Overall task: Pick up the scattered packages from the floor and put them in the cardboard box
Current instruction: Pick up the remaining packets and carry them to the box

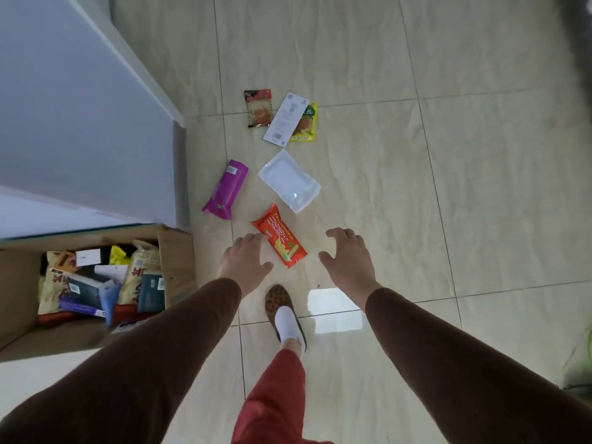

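Note:
Several packages lie on the tiled floor. A red snack pack (282, 240) is nearest, between my hands. My left hand (245, 259) is open, its fingers at the pack's left edge. My right hand (347, 254) is open, a little to the pack's right, holding nothing. Farther out lie a purple pack (226, 190), a clear white pouch (288, 181), a long white pack (286, 119) overlapping a yellow-green pack (308, 123), and a dark red pack (259, 108). The open cardboard box (177, 261) at the left holds several packages.
A pale wall corner (96, 123) stands just behind the box at the left. My foot in a leopard-print slipper (283, 310) is planted on the floor below the red pack. A green object (581, 366) sits at the right edge.

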The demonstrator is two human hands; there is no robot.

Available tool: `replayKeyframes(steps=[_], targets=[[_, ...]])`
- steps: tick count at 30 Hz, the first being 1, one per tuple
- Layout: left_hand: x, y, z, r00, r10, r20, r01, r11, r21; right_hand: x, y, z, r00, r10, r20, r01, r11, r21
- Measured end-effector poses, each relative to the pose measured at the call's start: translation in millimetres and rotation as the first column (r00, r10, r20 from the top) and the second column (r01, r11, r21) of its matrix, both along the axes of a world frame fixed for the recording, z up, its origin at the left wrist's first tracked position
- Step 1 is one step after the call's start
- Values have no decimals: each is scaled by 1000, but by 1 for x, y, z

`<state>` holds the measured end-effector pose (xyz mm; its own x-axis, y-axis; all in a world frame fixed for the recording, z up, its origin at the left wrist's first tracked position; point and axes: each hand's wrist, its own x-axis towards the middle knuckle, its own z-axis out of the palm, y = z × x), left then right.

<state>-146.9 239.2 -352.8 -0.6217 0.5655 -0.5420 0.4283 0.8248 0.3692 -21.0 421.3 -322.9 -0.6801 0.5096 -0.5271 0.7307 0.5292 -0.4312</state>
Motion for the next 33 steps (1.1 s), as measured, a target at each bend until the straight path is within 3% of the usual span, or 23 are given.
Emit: replayKeyframes(steps=[10, 17, 24, 33], targets=[[-104, 73, -24, 999, 53, 5, -53, 998, -20, -119, 90, -36, 997, -70, 23, 72, 995, -70], [-183, 133, -66, 991, 128, 32, -125, 989, -80, -214, 148, -100, 991, -109, 77, 121, 979, -165], [-273, 178, -139, 962, 272, -6, -271, 954, -125, -312, 204, -194, 967, -201, 158, 228, 958, -173], [-368, 215, -268, 928, 373, -8, -373, 925, -77, -400, 217, -316, 895, -380, 235, 394, 919, -14]])
